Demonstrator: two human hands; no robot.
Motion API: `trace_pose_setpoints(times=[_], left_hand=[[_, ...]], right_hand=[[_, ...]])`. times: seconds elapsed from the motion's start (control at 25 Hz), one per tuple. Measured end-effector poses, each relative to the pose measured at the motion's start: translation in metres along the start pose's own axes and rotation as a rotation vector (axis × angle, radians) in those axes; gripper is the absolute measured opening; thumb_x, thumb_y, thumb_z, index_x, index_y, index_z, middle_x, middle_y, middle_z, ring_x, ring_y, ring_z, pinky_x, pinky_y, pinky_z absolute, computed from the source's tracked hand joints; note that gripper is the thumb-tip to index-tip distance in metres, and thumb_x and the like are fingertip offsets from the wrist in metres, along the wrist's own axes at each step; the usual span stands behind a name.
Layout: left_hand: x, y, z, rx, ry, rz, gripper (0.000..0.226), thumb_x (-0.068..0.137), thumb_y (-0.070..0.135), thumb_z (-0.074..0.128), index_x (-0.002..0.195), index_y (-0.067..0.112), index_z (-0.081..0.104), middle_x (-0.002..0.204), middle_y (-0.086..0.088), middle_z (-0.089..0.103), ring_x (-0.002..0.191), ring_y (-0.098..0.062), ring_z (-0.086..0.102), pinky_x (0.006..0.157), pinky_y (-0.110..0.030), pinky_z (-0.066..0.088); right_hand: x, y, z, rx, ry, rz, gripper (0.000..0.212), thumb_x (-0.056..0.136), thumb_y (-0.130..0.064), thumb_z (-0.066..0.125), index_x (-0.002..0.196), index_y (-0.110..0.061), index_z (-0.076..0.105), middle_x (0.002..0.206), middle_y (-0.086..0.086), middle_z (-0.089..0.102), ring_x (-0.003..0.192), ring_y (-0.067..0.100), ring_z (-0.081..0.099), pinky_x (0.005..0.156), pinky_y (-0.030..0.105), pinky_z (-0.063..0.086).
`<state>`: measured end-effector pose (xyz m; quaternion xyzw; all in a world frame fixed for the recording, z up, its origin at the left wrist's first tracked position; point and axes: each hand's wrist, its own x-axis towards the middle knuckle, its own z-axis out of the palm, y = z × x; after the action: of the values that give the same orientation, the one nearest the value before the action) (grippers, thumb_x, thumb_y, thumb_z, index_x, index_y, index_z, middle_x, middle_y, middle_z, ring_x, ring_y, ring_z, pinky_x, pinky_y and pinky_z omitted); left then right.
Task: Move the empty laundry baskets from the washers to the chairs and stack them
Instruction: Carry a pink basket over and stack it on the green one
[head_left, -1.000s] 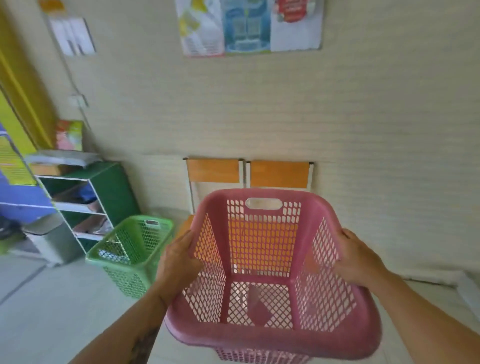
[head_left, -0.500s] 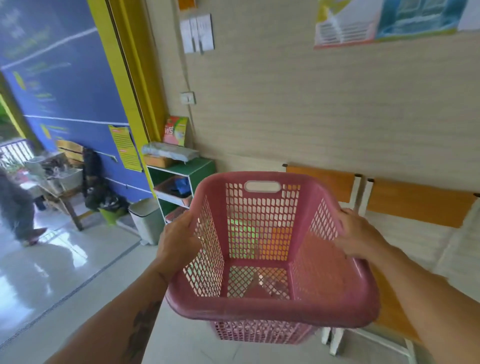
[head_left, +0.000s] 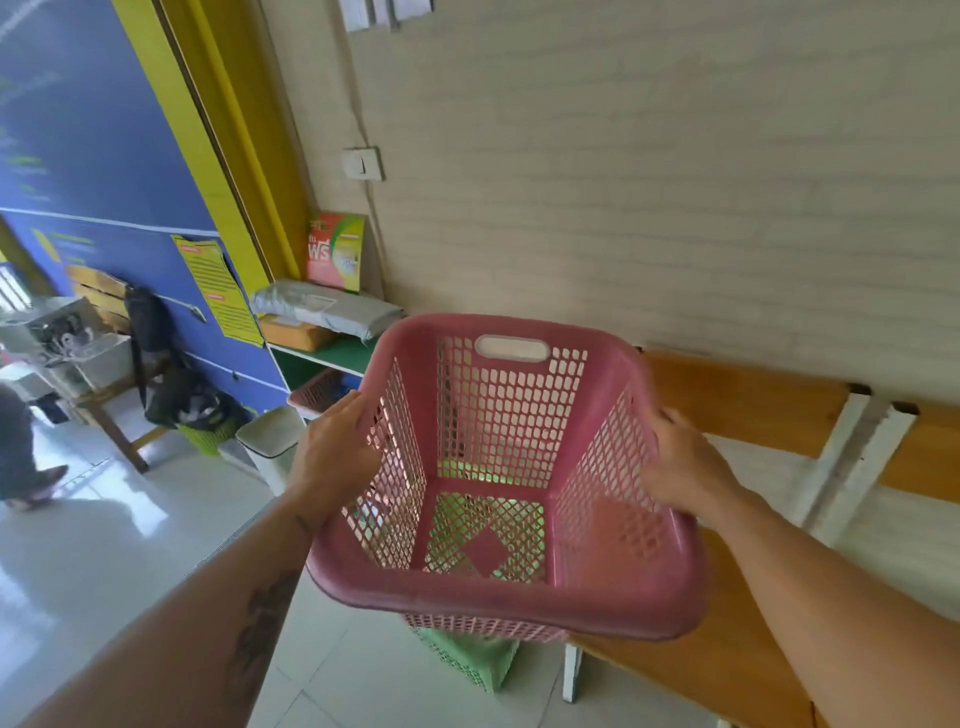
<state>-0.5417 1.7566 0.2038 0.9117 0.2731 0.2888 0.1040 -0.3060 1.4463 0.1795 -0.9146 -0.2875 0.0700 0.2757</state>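
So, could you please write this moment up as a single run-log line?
phase: carrying | left hand: grips pink basket left rim | right hand: grips right rim | basket: empty, above green basket | chairs: right

A green-and-white open shelf unit (head_left: 332, 358) stands against the beige wall, a white lidded bin (head_left: 270, 441) just beside it on the tiled floor.
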Motion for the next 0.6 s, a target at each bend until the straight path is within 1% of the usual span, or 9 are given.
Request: trace_pose_setpoints(times=[0.08, 0.16, 0.24, 0.32, 0.4, 0.48, 0.52, 0.56, 0.6], left_hand=[[0.039, -0.030, 0.026, -0.003, -0.049, 0.021, 0.035, 0.059, 0.003, 0.057, 0.087, 0.024, 0.056, 0.069, 0.014, 0.048, 0.057, -0.012, 0.044, 0.049, -0.019, 0.028], [0.073, -0.062, 0.056, -0.031, -0.101, 0.037, 0.038, 0.061, 0.003, 0.056, 0.093, 0.024, 0.059, 0.075, 0.012, 0.054, 0.061, -0.015, 0.049, 0.052, -0.026, 0.035], [0.108, -0.102, 0.091, -0.091, -0.161, 0.042, 0.037, 0.064, 0.003, 0.054, 0.096, 0.021, 0.060, 0.080, 0.008, 0.060, 0.065, -0.020, 0.055, 0.057, -0.035, 0.044], [0.139, -0.142, 0.125, -0.135, -0.231, 0.076, 0.032, 0.065, 0.004, 0.055, 0.092, 0.020, 0.057, 0.076, 0.007, 0.061, 0.063, -0.019, 0.056, 0.057, -0.039, 0.048], [0.168, -0.175, 0.157, -0.173, -0.283, 0.089, 0.037, 0.066, 0.003, 0.059, 0.096, 0.023, 0.057, 0.073, 0.009, 0.058, 0.060, -0.015, 0.055, 0.053, -0.034, 0.047], [0.186, -0.203, 0.190, -0.211, -0.333, 0.089, 0.049, 0.064, 0.000, 0.060, 0.105, 0.026, 0.057, 0.077, 0.011, 0.058, 0.061, -0.010, 0.056, 0.051, -0.019, 0.042], [0.188, -0.213, 0.205, -0.233, -0.366, 0.103, 0.056, 0.062, -0.002, 0.060, 0.110, 0.027, 0.057, 0.084, 0.011, 0.060, 0.065, -0.007, 0.056, 0.055, -0.013, 0.040], [0.190, -0.224, 0.224, -0.253, -0.405, 0.117, 0.064, 0.061, -0.004, 0.059, 0.117, 0.027, 0.056, 0.095, 0.007, 0.063, 0.072, -0.006, 0.058, 0.061, -0.012, 0.043], [0.189, -0.234, 0.243, -0.268, -0.437, 0.127, 0.071, 0.061, -0.006, 0.059, 0.124, 0.025, 0.053, 0.109, 0.002, 0.064, 0.082, -0.009, 0.060, 0.068, -0.018, 0.050]], right_hand=[[0.031, -0.007, 0.025, 0.005, -0.028, 0.026, 0.102, 0.077, -0.013, 0.067, 0.152, -0.041, 0.004, 0.142, -0.002, 0.039, 0.110, 0.024, 0.057, 0.073, 0.035, 0.053], [0.059, -0.012, 0.053, 0.019, -0.045, 0.076, 0.101, 0.079, -0.015, 0.069, 0.153, -0.039, 0.005, 0.143, -0.003, 0.038, 0.112, 0.023, 0.056, 0.075, 0.033, 0.052], [0.089, -0.017, 0.088, 0.000, -0.042, 0.156, 0.094, 0.080, -0.015, 0.066, 0.154, -0.035, 0.011, 0.144, -0.003, 0.037, 0.113, 0.023, 0.056, 0.076, 0.031, 0.051], [0.116, -0.026, 0.119, -0.023, -0.014, 0.205, 0.087, 0.077, -0.015, 0.063, 0.152, -0.029, 0.023, 0.144, 0.000, 0.038, 0.115, 0.025, 0.056, 0.082, 0.034, 0.053], [0.142, -0.035, 0.147, -0.053, 0.006, 0.256, 0.085, 0.073, -0.012, 0.061, 0.150, -0.025, 0.028, 0.140, 0.003, 0.041, 0.114, 0.027, 0.057, 0.084, 0.039, 0.054], [0.159, -0.040, 0.180, -0.051, -0.013, 0.359, 0.089, 0.073, -0.004, 0.060, 0.151, -0.024, 0.024, 0.138, 0.004, 0.040, 0.111, 0.027, 0.057, 0.082, 0.036, 0.054], [0.162, -0.041, 0.197, -0.042, -0.025, 0.408, 0.092, 0.074, 0.000, 0.061, 0.153, -0.024, 0.021, 0.141, 0.002, 0.038, 0.113, 0.026, 0.056, 0.081, 0.032, 0.054], [0.164, -0.040, 0.215, -0.036, -0.044, 0.457, 0.097, 0.074, 0.003, 0.062, 0.154, -0.026, 0.016, 0.143, -0.001, 0.035, 0.113, 0.024, 0.054, 0.077, 0.026, 0.052], [0.165, -0.037, 0.234, -0.031, -0.062, 0.501, 0.101, 0.074, 0.005, 0.062, 0.155, -0.029, 0.012, 0.144, -0.004, 0.034, 0.109, 0.021, 0.054, 0.070, 0.019, 0.049]])
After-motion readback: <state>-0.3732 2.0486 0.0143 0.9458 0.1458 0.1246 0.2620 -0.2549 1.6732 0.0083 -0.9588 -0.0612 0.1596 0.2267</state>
